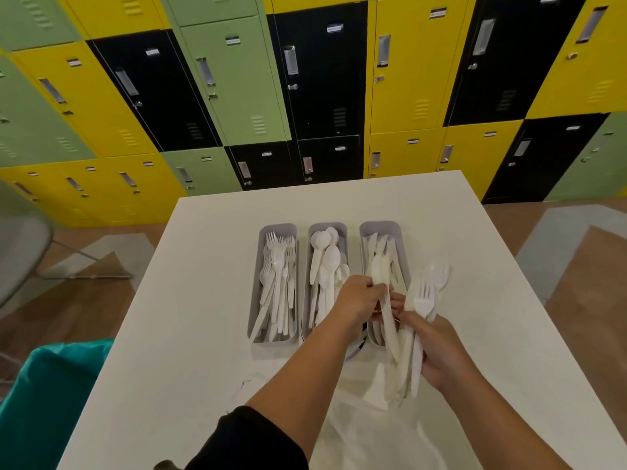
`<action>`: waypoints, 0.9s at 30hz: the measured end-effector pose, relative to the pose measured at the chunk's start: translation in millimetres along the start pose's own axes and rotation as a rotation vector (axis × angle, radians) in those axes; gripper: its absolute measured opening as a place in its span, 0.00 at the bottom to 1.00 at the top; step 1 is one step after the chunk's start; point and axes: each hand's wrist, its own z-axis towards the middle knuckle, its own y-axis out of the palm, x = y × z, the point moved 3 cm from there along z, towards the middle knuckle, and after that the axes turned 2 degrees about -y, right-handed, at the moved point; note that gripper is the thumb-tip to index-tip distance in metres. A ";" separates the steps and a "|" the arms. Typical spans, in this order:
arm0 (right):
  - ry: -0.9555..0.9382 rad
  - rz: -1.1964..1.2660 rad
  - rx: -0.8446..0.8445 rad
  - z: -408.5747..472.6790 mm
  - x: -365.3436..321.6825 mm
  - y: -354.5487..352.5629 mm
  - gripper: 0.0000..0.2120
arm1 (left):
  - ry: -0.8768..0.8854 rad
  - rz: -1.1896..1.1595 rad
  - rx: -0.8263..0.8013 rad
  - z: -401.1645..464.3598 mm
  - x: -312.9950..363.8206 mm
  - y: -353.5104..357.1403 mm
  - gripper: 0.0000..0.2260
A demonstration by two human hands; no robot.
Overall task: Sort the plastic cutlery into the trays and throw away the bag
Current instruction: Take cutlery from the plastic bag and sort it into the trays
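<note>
White plastic everywhere: three trays (pixel 276 228) just past the hands already held forks, spoons and knives. The right hand (pixel 437 354) gripped a leftover bundle (pixel 412 340), two forks visible; the left hand (pixel 359 296) pinched one knife (pixel 386 317) from it. The bag (pixel 366 418) lay under the arms, still unbinned.
</note>
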 end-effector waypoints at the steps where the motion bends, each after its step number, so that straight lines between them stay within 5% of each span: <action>1: -0.001 0.011 0.020 0.5 0.3 -1.4 0.10 | -0.005 -0.014 0.028 3.1 0.6 -0.5 0.07; 11: 0.021 0.057 -0.024 0.3 -8.9 -4.3 0.05 | 0.191 0.282 0.167 23.1 28.5 4.6 0.13; 15: 0.019 0.029 -0.064 2.0 -10.7 1.6 0.06 | 0.111 0.373 -0.030 14.9 23.2 12.1 0.14; 20: 0.041 -0.017 -0.092 0.8 -9.3 8.4 0.05 | 0.002 0.083 -0.279 -5.6 14.0 6.7 0.14; 27: 0.041 -0.136 -0.069 -5.4 -2.3 24.1 0.06 | 0.277 0.329 0.015 -17.9 18.0 -1.3 0.16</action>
